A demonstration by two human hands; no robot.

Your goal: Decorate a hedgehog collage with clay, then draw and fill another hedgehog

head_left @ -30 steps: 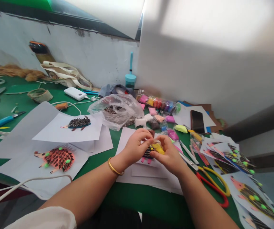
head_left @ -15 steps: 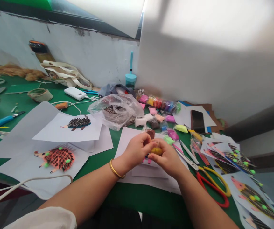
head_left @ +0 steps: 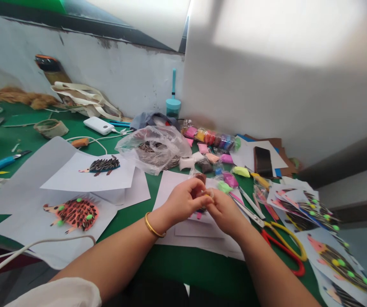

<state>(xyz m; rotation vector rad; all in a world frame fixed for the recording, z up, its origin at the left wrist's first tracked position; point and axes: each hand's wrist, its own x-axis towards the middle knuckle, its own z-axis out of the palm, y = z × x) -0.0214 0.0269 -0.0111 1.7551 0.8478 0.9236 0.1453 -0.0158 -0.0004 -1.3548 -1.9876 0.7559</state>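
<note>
Yellow lump [head_left: 209,195], mostly hidden, between fingertips of both hands, nearer wearer than plastic bag [head_left: 149,157]. Left hand [head_left: 183,200] and right hand [head_left: 224,211]: each grip pinching lump. Plastic bag holds striped seeds [head_left: 157,160]. Right of bag: clear sleeve [head_left: 213,138] with colored packs inside. Behind bag: blue lidded cup [head_left: 173,106], contents unclear.

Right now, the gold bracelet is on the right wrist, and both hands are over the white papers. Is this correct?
No, the gold bracelet is on the left wrist, as the head view shows. The left hand and right hand are indeed over the white papers.
</note>
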